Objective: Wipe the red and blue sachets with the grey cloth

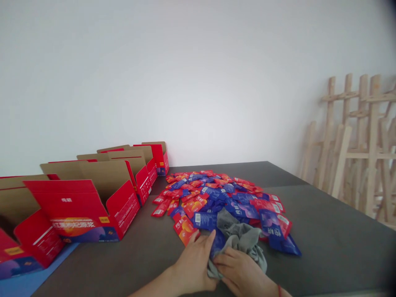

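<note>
A blue sachet (218, 243) is pinched at its left edge by my left hand (194, 262), the thumb and fingers closed on it. On the right, my right hand (243, 270) is closed around a crumpled grey cloth (244, 236), pressing it against the sachet's lower part. The cloth hides part of that sachet. Just beyond both hands spreads a loose pile of red and blue sachets (213, 198), some lying over others. One red and orange sachet (185, 229) lies right by my left fingertips.
Several open red cardboard boxes (82, 210) stand in a row along the left of the dark table (328, 243), flaps raised. Under the nearest box is a blue sheet (55, 268). Wooden easels (369, 152) lean by the white wall (216, 82) at right.
</note>
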Demonstrator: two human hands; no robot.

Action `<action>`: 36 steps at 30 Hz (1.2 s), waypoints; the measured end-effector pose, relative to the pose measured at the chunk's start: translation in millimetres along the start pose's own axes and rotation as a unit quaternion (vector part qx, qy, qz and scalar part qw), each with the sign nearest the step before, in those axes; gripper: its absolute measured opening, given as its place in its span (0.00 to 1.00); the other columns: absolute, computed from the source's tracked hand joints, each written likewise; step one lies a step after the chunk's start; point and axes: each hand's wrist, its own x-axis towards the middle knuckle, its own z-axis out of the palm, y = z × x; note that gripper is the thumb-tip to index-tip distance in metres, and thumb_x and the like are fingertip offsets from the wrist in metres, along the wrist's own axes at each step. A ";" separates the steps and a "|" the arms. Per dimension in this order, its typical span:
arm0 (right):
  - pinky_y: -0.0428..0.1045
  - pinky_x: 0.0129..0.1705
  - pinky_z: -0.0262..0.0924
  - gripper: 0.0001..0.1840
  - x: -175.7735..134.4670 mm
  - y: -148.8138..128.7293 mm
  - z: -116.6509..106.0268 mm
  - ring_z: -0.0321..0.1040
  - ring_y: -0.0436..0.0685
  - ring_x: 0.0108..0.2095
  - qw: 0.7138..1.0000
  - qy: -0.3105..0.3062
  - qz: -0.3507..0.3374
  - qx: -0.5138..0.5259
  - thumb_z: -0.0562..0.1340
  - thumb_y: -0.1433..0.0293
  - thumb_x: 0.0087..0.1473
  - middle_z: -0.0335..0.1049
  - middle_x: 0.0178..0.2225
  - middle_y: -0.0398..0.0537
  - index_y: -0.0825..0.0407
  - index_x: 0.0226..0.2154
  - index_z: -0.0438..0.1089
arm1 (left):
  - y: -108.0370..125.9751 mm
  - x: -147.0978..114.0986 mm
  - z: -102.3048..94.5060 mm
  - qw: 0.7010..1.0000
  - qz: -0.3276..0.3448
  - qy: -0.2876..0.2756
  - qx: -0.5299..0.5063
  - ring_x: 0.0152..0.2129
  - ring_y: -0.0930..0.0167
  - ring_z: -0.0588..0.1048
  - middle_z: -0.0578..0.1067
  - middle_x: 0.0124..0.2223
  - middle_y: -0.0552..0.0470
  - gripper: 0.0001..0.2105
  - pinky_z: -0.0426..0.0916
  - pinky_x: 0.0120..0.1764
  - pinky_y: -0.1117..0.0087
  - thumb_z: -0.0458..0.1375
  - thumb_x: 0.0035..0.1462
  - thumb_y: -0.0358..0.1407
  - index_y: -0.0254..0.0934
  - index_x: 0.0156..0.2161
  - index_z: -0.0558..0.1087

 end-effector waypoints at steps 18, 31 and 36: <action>0.55 0.48 0.68 0.22 -1.1 38.3 23.7 0.71 0.61 0.46 0.963 0.169 0.179 -0.105 0.53 0.77 0.61 0.75 0.47 0.49 0.48 0.54 0.70 | 49.1 14.1 13.8 0.979 -0.118 -0.057 0.157 0.52 0.44 0.71 0.59 0.66 0.29 0.38 0.74 0.42 0.48 0.60 0.47 0.26 0.37 0.66 0.60; 0.54 0.44 0.67 0.19 0.9 32.5 21.2 0.71 0.61 0.44 0.962 0.167 0.186 -0.110 0.55 0.76 0.61 0.74 0.44 0.50 0.46 0.50 0.72 | -99.9 -109.9 -50.5 0.935 -0.315 0.160 0.019 0.61 0.66 0.65 0.68 0.63 0.49 0.29 0.55 0.64 0.61 0.45 0.54 0.24 0.38 0.60 0.69; 0.53 0.43 0.68 0.19 0.5 34.0 22.4 0.71 0.61 0.44 0.962 0.161 0.187 -0.118 0.56 0.77 0.60 0.74 0.44 0.50 0.47 0.50 0.72 | -102.0 -109.4 -51.5 0.896 -0.384 0.128 0.184 0.58 0.56 0.67 0.65 0.62 0.37 0.21 0.62 0.58 0.54 0.48 0.59 0.27 0.32 0.55 0.72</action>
